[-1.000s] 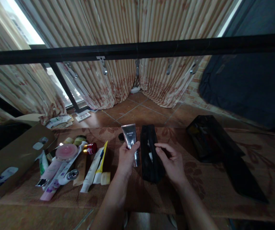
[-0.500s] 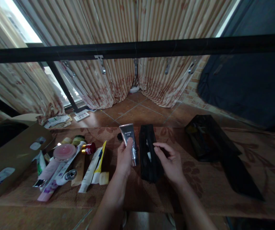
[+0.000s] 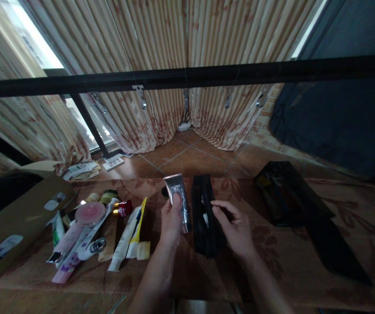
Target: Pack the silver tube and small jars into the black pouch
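My left hand (image 3: 170, 223) is closed around a silver squeeze tube (image 3: 175, 184) with its cap end pointing down toward me. Just right of the tube stands a narrow black zip pouch (image 3: 203, 242), its top unzipped and something white showing inside. The thumb and fingertips of my right hand (image 3: 236, 224) pinch the pouch's right rim. Behind the tube lies a small round black item (image 3: 164, 192), partly hidden.
Left on the patterned cloth (image 3: 86, 272) lie several cosmetics: a pink round case (image 3: 90, 212), a red-capped jar (image 3: 122, 208), a white tube (image 3: 124, 242) and a yellow tube (image 3: 139, 226). A cardboard box (image 3: 27, 213) stands far left. An opened black case (image 3: 280, 196) sits right.
The whole scene sits slightly lower in the picture as the head view tilts. Both hands keep their holds on the tube and the pouch, with little other movement.
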A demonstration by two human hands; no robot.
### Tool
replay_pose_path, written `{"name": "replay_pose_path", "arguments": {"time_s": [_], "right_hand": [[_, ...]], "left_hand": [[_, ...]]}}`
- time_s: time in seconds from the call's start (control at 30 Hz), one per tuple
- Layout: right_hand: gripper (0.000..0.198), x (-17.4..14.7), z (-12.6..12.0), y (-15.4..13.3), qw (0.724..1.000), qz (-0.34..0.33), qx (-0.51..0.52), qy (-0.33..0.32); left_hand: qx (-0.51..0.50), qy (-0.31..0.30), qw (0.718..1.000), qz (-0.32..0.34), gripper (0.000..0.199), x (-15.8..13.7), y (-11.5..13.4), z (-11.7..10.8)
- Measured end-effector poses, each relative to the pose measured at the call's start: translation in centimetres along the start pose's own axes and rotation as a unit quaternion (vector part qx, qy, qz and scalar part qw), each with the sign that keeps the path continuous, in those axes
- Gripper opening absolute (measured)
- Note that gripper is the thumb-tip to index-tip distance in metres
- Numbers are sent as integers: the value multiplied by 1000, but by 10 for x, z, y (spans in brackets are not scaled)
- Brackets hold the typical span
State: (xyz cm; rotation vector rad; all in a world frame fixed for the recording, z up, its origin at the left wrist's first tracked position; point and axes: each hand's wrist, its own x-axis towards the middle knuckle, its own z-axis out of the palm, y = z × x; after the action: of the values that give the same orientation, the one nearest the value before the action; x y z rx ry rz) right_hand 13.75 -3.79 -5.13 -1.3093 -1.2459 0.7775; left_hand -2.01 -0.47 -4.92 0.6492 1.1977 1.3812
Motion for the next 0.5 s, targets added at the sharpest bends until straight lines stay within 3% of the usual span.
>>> {"name": "replay_pose_path", "arguments": {"time_s": [0.5], "right_hand": [[25,-1,0,-2,1000,19,2,1]], "left_hand": [[20,66,997,31,64,3,0,-2]]}}
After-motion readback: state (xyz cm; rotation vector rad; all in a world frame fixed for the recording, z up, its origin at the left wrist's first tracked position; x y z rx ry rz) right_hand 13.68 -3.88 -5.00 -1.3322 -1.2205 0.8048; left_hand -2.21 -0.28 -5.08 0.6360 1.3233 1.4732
